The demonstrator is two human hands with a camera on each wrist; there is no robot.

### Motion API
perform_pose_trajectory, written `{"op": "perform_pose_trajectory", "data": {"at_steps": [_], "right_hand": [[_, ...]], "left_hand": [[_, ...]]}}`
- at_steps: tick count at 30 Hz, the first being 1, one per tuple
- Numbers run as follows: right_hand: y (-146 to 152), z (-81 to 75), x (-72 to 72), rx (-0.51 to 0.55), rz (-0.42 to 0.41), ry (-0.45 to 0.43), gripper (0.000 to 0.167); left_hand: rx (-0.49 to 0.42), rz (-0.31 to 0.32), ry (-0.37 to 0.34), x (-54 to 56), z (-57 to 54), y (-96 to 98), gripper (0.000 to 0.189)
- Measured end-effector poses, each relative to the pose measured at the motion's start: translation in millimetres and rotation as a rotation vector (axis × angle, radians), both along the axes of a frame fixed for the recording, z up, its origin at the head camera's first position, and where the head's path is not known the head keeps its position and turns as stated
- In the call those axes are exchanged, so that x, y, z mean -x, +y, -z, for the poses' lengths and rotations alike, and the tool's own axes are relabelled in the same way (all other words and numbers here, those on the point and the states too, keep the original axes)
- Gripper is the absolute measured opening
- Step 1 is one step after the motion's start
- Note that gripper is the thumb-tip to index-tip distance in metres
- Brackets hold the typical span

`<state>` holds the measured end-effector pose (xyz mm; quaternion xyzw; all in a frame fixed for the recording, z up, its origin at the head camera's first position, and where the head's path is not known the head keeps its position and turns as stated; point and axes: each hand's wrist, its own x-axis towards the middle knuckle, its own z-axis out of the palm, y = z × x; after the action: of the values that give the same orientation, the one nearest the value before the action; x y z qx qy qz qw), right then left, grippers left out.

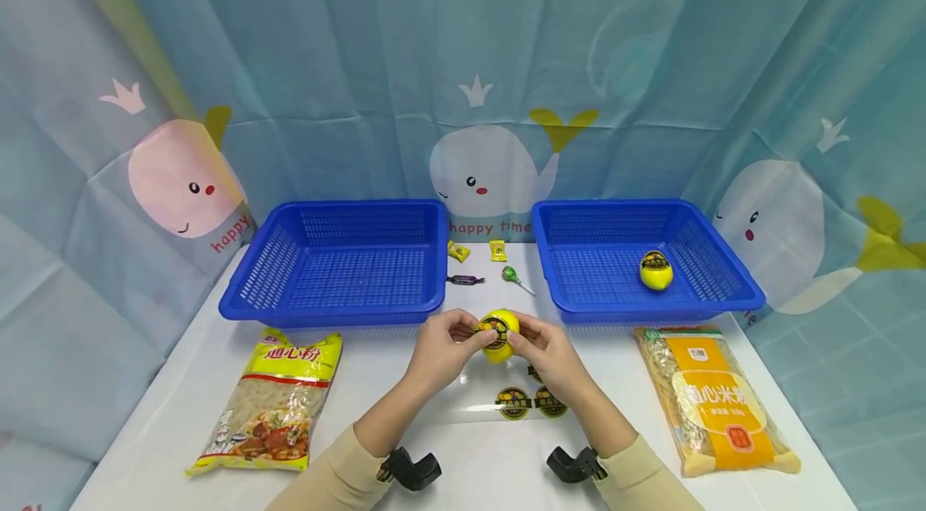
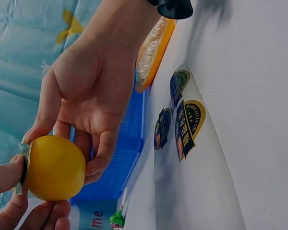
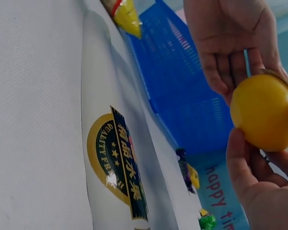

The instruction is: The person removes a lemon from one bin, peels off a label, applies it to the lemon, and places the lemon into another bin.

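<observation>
Both hands hold a yellow lemon above the table's middle. On the lemon's near side is a round black and gold sticker. My left hand grips from the left, its thumb at the sticker's left edge. From the right, my right hand grips the fruit with its thumb on the sticker's right side. In the left wrist view the lemon sits between the fingers of both hands, with the sticker edge-on. Under the hands lies a clear sheet bearing several matching stickers.
A blue basket stands at the back left, another at the back right with a stickered lemon inside. Between them lie wrapped candies and a green lollipop. Food bags flank the sheet.
</observation>
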<state>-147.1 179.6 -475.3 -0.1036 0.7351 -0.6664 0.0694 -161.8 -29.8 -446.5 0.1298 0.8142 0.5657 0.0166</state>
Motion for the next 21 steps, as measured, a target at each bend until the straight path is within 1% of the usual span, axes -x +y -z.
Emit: {"op": "perform_pose_trajectory", "data": {"at_steps": [6,12,15,21], "right_hand": [[3.6,1.8,-0.7,0.043,-0.045,0.027,0.052],[4.7,1.7,-0.9,0.133,-0.089,0.044,0.051],[4.5,2.2,-0.4,0.161,-0.110,0.050,0.050],[4.8,-3.5,-2.3,0.209,-0.131,0.049,0.051]], "left_hand": [[-0.039,-0.013,-0.011,0.3,-0.2,-0.5,0.023],[-0.082,-0.006,-0.042,-1.1,-2.4,-2.0,0.019],[-0.095,-0.006,-0.056,-1.5,-2.6,-3.0,0.018],[-0.142,-0.011,-0.078,1.9,-0.4,-3.5,0.019]]}}
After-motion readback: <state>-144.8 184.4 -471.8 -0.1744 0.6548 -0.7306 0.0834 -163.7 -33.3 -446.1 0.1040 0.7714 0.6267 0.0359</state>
